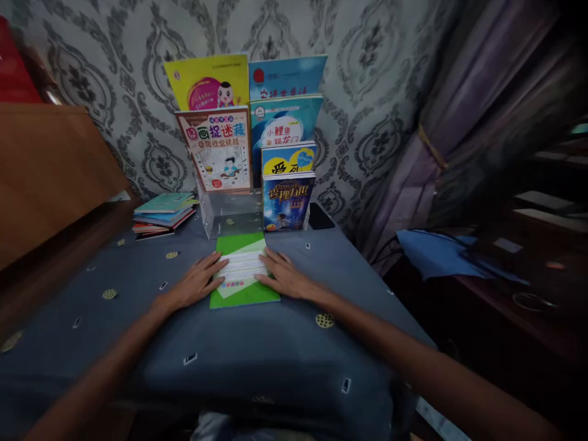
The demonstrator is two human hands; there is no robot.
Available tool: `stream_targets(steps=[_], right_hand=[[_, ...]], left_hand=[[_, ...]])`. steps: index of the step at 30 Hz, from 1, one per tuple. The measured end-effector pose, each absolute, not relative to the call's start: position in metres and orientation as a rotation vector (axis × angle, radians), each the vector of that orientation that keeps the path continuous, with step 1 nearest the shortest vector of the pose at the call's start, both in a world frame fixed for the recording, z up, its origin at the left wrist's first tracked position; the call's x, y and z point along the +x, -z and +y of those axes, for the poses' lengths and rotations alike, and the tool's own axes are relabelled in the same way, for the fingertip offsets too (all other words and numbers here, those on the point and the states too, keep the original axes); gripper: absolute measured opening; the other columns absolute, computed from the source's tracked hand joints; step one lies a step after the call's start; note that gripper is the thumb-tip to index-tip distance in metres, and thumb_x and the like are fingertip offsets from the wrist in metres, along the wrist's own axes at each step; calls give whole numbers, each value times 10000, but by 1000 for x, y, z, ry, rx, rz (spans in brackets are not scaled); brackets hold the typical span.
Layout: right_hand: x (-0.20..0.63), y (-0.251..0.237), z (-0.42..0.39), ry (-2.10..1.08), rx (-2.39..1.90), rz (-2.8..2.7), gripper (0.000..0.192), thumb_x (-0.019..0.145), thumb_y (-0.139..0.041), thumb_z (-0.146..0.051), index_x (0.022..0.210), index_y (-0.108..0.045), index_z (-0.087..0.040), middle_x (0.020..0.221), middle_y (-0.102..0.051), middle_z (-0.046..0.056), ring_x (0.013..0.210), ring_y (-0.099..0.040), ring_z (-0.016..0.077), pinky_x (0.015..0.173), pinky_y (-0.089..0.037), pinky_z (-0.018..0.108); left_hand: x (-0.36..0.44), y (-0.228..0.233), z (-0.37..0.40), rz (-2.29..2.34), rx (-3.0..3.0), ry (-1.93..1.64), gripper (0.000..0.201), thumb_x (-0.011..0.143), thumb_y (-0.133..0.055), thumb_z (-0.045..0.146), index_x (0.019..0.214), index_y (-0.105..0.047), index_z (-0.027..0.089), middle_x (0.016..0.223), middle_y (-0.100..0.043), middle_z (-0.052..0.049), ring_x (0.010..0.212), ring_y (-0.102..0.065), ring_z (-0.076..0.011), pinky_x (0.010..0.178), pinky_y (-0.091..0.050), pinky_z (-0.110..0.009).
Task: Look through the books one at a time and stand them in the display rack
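A thin green book [245,297] with a pale panel of printed text lies flat on the table in front of me. My left hand [197,282] rests on its left side, fingers stretched out over the cover. From the other side, my right hand [285,275] lies on the right part of the book with its fingers spread. Just behind the book stands a clear acrylic rack [232,217]. In its left part are a white-and-brown picture book [220,150] and a yellow book [206,76]. Its right part holds blue books, with a dark blue paperback [287,202] in front.
A stack of thin books [163,211] lies left of the rack. A black phone-like slab [320,216] is at the rack's right. The table [257,349] has a grey-blue patterned cloth. A wooden panel [50,171] stands left; a purple curtain [408,159] hangs right.
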State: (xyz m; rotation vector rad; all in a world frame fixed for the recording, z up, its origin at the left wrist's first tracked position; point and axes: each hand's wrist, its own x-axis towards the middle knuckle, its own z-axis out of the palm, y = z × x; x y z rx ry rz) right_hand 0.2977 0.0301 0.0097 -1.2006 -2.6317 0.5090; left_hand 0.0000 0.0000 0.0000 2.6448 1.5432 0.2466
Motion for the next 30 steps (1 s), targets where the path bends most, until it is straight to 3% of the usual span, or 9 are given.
stream_targets(steps=[4,10,13,16,19,24,27,30], right_hand=[[285,0,56,-449,-1168,-2573,781,969,-453,-625,1498,-428,-51,1603,-338,269,1516,-292,377,1211,-304,568],[290,7,80,-520,-944,-2636,747,934,-567,-559,1510,-442,-100,1612,-358,218,1521,-297,333,1223,-304,531],[290,5,95,-620,-798,-2658,641,938,-599,-476,1470,-509,-130,1582,-427,184,1492,-369,294,1212,-334,485],[290,4,106,-753,-640,-2625,476,975,-555,-393,1389,-599,-160,1536,-502,152,1450,-442,257,1193,-362,460],[290,3,109,-922,-478,-2564,386,1014,-481,-321,1318,-652,-156,1477,-566,146,1424,-478,223,1176,-382,440],[292,-1,102,-1109,-359,-2558,356,1033,-465,-294,1304,-663,-176,1500,-545,134,1431,-467,203,1181,-372,437],[292,-4,102,-1207,-350,-2527,376,1033,-485,-359,1293,-677,-166,1508,-533,153,1455,-436,233,1193,-351,451],[292,-8,102,-1341,-359,-2456,462,1009,-520,-484,1278,-691,-150,1500,-542,166,1465,-419,258,1220,-301,458]], left_hand=[[-2,-1,3,1546,2686,-242,571,1043,-348,499,1545,-391,229,1622,-361,-150,1508,-328,-297,1199,-316,-545],[-1,-20,-24,1412,2892,-137,644,942,-550,582,1496,-479,260,1493,-515,-178,1350,-504,-352,1065,-462,-538],[8,-35,-46,1313,2937,-49,707,864,-662,599,1489,-478,324,1402,-567,-145,1214,-564,-340,984,-509,-523],[19,-40,-59,1248,2916,-24,658,880,-700,480,1483,-478,338,1282,-611,-105,1126,-583,-285,966,-519,-463],[28,-32,-57,1140,2936,-72,592,903,-693,417,1457,-499,343,1262,-620,-89,1153,-574,-266,979,-509,-437],[36,-14,-47,946,3163,-133,668,892,-638,575,1455,-488,249,1409,-583,-156,1347,-496,-348,1069,-448,-552],[42,-16,-49,846,3337,-187,587,936,-608,519,1391,-541,152,1365,-627,-177,1318,-544,-365,1038,-488,-516],[49,-24,-50,742,3376,-404,381,992,-553,382,1230,-618,91,1173,-726,-158,1181,-654,-309,965,-549,-419]])
